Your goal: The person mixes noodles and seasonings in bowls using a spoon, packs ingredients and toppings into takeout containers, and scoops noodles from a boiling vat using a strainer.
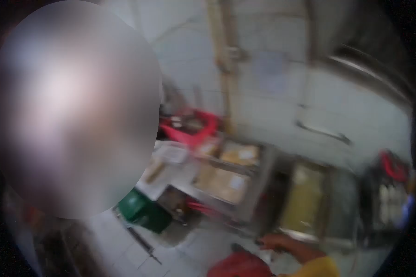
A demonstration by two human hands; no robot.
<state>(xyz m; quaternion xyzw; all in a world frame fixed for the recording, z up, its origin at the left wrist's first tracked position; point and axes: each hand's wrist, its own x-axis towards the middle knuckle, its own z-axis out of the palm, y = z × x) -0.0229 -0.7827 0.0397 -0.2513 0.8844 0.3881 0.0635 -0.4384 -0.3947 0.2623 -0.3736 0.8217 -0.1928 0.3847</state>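
My right hand is low in the picture, right of the middle, with a yellow sleeve behind it. Motion smears its fingers, so I cannot tell if they are closed or hold anything. A small whitish patch shows just below the hand, too blurred to name. Beside it is a red cloth-like shape. Nearest above the hand is a metal-edged container with a yellowish surface. My left hand is not in view.
A large blurred oval covers the left side. Left of centre stand a pink-red basin, a tray with brown items and a green container. A tiled wall rises behind; tiled floor lies below.
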